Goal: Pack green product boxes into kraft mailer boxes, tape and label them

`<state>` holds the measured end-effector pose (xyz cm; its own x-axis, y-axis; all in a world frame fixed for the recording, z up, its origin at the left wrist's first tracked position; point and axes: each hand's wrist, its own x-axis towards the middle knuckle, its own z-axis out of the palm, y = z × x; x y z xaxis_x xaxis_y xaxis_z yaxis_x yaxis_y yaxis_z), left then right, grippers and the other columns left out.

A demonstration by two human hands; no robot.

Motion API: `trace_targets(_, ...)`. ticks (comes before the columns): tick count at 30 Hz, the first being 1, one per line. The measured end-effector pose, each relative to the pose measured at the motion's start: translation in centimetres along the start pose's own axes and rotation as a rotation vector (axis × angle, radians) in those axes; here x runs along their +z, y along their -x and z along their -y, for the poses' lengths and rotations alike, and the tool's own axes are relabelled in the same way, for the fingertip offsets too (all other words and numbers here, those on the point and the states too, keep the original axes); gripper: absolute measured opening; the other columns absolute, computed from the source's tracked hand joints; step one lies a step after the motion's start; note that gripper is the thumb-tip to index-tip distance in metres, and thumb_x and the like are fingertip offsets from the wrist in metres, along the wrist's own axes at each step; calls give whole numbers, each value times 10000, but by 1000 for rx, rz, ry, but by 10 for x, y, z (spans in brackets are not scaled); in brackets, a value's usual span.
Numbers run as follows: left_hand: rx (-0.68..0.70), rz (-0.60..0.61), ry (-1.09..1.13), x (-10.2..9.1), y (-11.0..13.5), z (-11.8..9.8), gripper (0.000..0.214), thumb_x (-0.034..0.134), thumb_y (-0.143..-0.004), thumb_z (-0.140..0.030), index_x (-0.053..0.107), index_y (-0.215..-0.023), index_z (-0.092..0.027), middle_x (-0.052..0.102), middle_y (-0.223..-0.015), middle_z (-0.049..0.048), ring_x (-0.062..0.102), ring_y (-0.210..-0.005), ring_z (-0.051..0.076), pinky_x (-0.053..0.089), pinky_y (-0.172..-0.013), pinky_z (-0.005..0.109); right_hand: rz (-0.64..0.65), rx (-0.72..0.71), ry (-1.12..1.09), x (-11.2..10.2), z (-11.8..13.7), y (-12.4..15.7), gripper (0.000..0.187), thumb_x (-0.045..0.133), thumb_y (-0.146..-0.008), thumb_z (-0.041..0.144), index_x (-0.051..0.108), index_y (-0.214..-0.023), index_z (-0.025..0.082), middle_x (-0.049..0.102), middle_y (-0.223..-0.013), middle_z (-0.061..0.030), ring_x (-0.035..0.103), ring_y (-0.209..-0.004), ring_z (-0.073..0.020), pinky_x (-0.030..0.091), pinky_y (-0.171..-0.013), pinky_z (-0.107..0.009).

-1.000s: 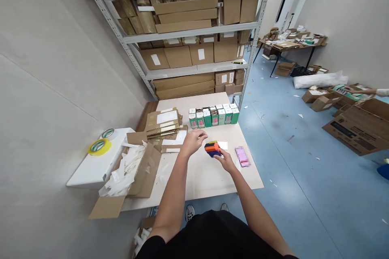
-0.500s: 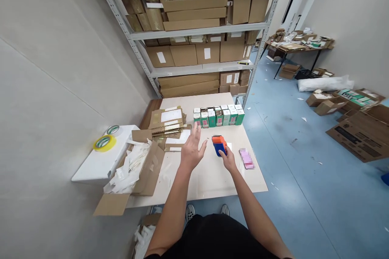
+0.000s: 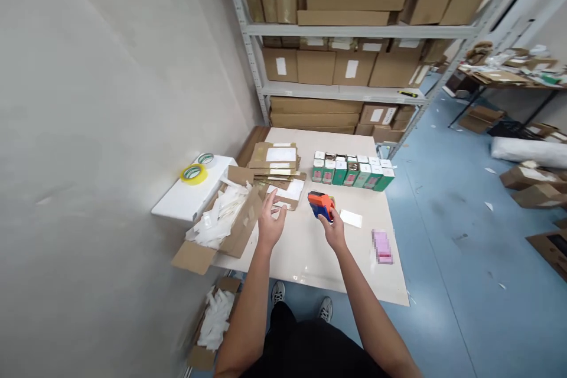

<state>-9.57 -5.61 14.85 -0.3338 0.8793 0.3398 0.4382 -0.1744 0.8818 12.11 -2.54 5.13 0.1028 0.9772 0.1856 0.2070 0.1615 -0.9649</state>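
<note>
My right hand grips an orange and blue tape dispenser above the table, its fingers wrapped round the near end. Nothing is in my left hand; its fingers are apart and reach over the near edge of a flat cardboard piece with a white label. Whether they touch it I cannot tell. Behind that lies a stack of flattened cardboard packets, the top one labelled too. A white card lies to the right of the dispenser.
Green and white small boxes stand in rows at the table's back right. A pink pixelated item lies near the right edge. On the left are an open carton of white scraps and a yellow tape roll. Shelving with cartons rises behind.
The view has turned left. My left hand has moved from in front of the green boxes to the cardboard on the left. The dispenser stays in my right hand, and the white card is more exposed.
</note>
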Motion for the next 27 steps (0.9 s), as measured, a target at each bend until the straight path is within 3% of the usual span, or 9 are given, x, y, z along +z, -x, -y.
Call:
trace_targets(5, -212, -149, 40, -52, 7, 44, 573, 683, -913, -329, 580, -1468, -238, 626, -1432, 143, 640, -1229, 263, 591, -906, 345, 153, -28, 35, 74, 12, -10, 506, 670, -891, 595, 688, -1174, 175, 725, -1077, -125, 654, -926, -276, 515, -849, -390)
trace_targets(10, -358, -301, 78, -124, 11, 83, 541, 692, -911, -365, 596, -1429, -243, 624, -1440, 146, 669, -1203, 260, 580, -931, 371, 282, -123, 112, 166, 31, -13, 454, 646, -906, 590, 686, -1075, 171, 715, -996, -133, 641, -882, -288, 513, -805, -400)
trace_targets(17, -359, -483, 87, -228, 6, 132, 474, 657, -925, -365, 636, -1374, -216, 691, -1329, 139, 686, -1173, 252, 575, -978, 399, 390, -276, 209, 307, 65, -4, 390, 614, -929, 504, 666, -1110, 163, 714, -1025, -144, 645, -921, -300, 519, -847, -428)
trace_targets(22, -382, -577, 81, -285, 3, 165, 460, 648, -916, -376, 651, -1346, -212, 681, -1357, 144, 693, -1148, 243, 584, -961, 384, 481, -408, 365, 401, 85, 5, 289, 605, -939, 393, 662, -1113, 170, 716, -1063, -149, 649, -964, -315, 507, -861, -420)
trace_targets(27, -394, -612, 70, -336, 6, 185, 457, 664, -907, -397, 664, -1322, -203, 702, -1319, 146, 716, -1101, 232, 592, -946, 376, 566, -436, 535, 488, 101, 13, 257, 606, -935, 281, 674, -1140, 142, 712, -1152, -196, 635, -1069, -346, 458, -956, -452)
